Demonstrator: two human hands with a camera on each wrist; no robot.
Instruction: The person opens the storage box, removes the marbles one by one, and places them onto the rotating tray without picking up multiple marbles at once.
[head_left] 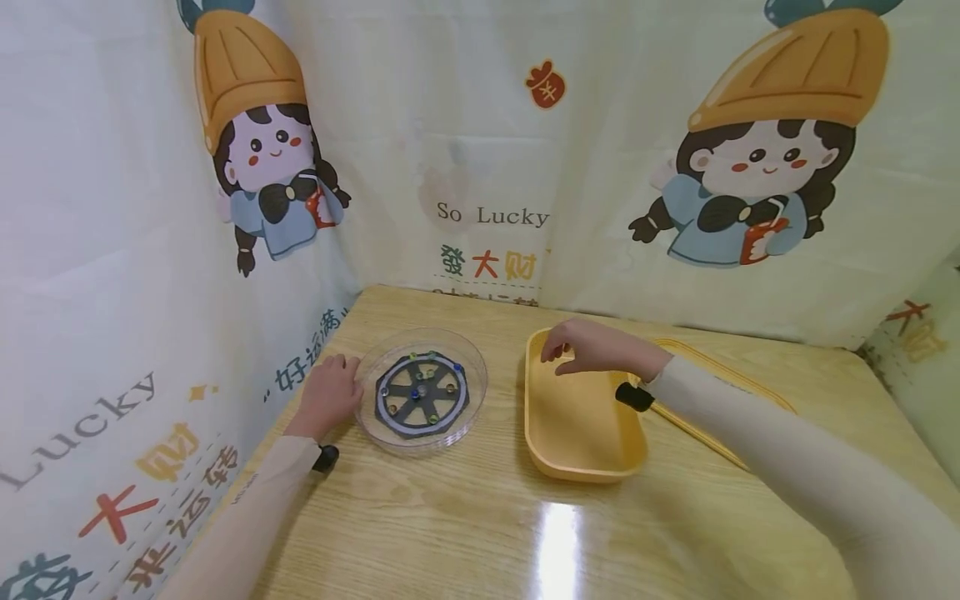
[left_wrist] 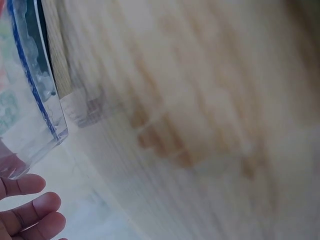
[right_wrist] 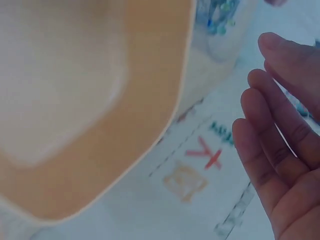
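Note:
A clear round dish [head_left: 420, 448] stands on the left of the table. Inside lies a dark octagonal piece [head_left: 406, 410] with spokes and a pale ring, carrying several small glass marbles [head_left: 457, 367]. My left hand [head_left: 330, 393] rests its fingers against the dish's left side; the left wrist view has its fingertips [left_wrist: 40, 207] beside the dish wall [left_wrist: 50, 125]. Over the far part of a deep yellow tray [head_left: 581, 421] hovers my right hand [head_left: 600, 346], fingers loosely bent, thumb apart, holding nothing. In the right wrist view the tray's side [right_wrist: 150, 65] is next to that hand.
A second yellow tray or lid [head_left: 705, 433] lies to the right, partly behind my right forearm. Printed cloth [head_left: 487, 150] hangs along the back and left edges of the wooden table [head_left: 420, 525]. Bright glare falls on the tabletop's front.

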